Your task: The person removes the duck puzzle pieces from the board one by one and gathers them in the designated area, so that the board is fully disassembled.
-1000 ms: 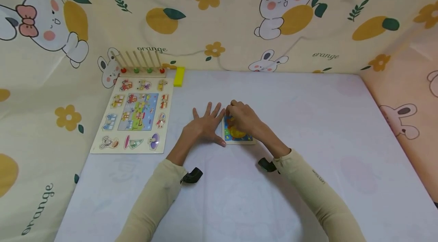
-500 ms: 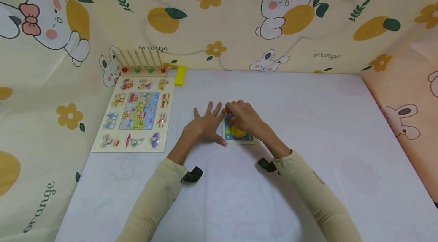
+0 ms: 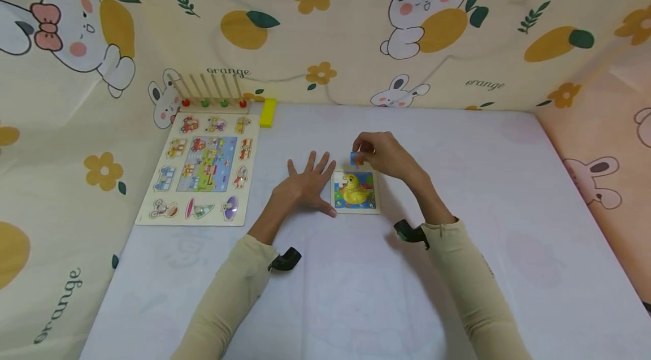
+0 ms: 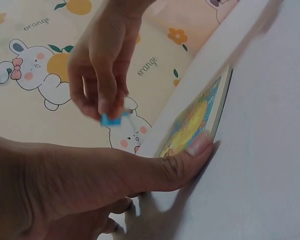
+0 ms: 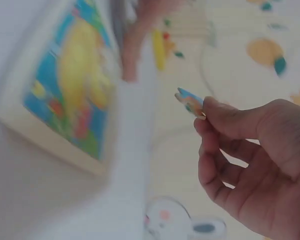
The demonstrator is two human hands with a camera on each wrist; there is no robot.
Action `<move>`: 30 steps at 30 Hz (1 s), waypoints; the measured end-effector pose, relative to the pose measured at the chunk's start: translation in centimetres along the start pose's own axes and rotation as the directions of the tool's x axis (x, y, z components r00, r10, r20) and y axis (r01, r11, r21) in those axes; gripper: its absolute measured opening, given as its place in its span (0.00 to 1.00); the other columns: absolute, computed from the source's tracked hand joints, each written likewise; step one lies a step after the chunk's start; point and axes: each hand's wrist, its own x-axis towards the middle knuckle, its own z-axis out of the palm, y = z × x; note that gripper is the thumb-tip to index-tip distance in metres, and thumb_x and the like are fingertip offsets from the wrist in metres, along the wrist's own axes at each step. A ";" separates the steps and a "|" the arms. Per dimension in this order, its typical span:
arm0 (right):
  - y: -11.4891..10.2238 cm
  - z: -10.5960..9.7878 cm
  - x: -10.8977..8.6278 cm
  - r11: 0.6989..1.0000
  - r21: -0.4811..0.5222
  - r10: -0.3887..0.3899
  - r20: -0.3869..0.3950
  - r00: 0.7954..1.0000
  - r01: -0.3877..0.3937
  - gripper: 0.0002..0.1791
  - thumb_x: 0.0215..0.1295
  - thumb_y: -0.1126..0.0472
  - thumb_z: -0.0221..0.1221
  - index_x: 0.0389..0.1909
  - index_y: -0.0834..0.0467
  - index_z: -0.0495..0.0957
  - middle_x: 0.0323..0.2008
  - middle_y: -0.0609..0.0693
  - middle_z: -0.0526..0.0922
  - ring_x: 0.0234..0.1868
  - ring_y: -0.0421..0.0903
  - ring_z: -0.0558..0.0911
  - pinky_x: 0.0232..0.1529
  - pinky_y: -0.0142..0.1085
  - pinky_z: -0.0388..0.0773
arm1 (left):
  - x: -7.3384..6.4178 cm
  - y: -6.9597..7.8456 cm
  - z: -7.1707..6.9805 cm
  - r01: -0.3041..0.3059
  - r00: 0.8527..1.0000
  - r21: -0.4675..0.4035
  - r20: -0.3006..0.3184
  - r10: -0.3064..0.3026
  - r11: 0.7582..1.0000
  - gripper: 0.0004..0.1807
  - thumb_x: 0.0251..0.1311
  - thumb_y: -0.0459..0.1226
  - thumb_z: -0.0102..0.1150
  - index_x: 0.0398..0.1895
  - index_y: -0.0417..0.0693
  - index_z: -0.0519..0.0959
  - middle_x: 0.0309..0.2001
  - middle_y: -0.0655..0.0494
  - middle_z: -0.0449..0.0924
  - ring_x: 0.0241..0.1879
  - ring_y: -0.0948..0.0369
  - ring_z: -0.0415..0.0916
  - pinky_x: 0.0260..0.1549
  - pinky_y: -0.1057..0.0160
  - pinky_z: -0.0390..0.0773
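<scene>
A small square duck puzzle lies flat on the table, a pale patch showing near the duck's head. My left hand rests on the table at its left side with fingers spread. In the left wrist view, the left thumb presses along the puzzle's edge. Just above and beyond the puzzle, my right hand pinches a blue puzzle piece between thumb and fingertips. In the right wrist view, this puzzle piece shows blue and orange colours, held clear of the board.
At the left lies a large picture puzzle board with vehicles and toys. Behind it stands a wooden peg rack with red and green beads. A yellow block sits beside the rack. A printed cloth wall borders the table.
My right hand has lifted off the puzzle, moving up and to the right with the blue piece, so the duck picture is now uncovered. The left hand has stayed put.
</scene>
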 end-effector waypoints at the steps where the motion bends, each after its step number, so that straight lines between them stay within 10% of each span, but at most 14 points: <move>1: 0.2 -0.7 -0.1 1.000 -0.001 0.004 -0.024 1.000 -0.004 0.04 0.69 0.71 0.65 0.42 0.66 0.83 0.32 0.59 0.89 0.32 0.54 0.84 0.36 0.31 0.77 | 0.0 0.1 0.0 0.001 1.000 -0.002 -0.003 -0.001 1.000 0.71 0.51 0.68 0.72 0.87 0.53 0.37 0.87 0.50 0.23 0.86 0.43 0.22 0.74 0.19 0.39; 12: 2.8 -5.4 -1.2 0.988 -0.026 0.147 -0.144 0.978 -0.153 0.04 0.68 0.69 0.66 0.42 0.64 0.85 0.34 0.60 0.89 0.31 0.45 0.84 0.38 0.32 0.76 | 0.0 0.9 -0.6 0.034 0.999 0.011 0.017 -0.034 0.999 0.72 0.51 0.65 0.75 0.87 0.51 0.38 0.87 0.49 0.25 0.86 0.42 0.24 0.74 0.20 0.43; 30: 8.5 -3.5 -0.1 0.925 -0.136 0.368 0.094 0.925 -0.354 0.05 0.67 0.69 0.65 0.41 0.66 0.86 0.36 0.61 0.88 0.39 0.53 0.81 0.44 0.41 0.75 | -0.2 1.3 -0.7 0.052 0.998 0.053 0.032 -0.053 0.997 0.72 0.52 0.66 0.73 0.87 0.51 0.37 0.87 0.49 0.24 0.86 0.43 0.24 0.75 0.22 0.46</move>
